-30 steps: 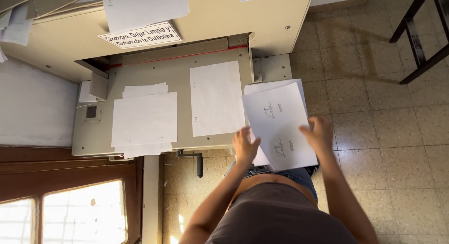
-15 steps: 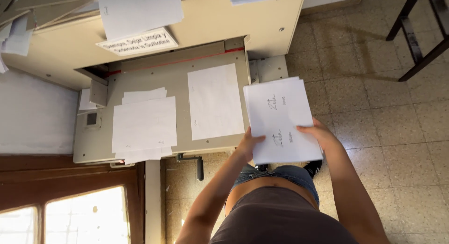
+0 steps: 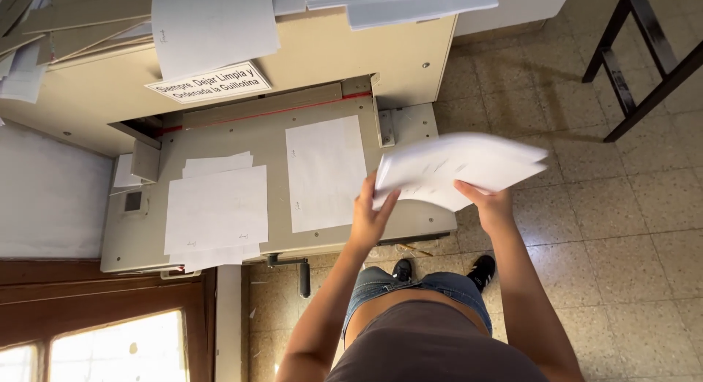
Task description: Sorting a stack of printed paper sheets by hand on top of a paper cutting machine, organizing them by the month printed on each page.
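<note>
White paper stack (image 3: 458, 166) at centre right, faint grey marks on it (blurred). White sheets (image 3: 216, 210) and one white sheet (image 3: 326, 173) on the beige cutter table (image 3: 271, 133), thin red line along its back edge. White label (image 3: 209, 83), black lettering, upper left. Floor tiles (image 3: 622, 228) speckled beige, right side. Dark chair frame (image 3: 630, 67) upper right. Blue denim shorts (image 3: 417, 287), brown top (image 3: 432, 345), black shoes (image 3: 480, 268) at the bottom.

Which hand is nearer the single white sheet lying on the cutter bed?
Left. The left hand grips the paper stack right at the single sheet's edge; the right hand holds the stack farther off, over the floor.
</note>
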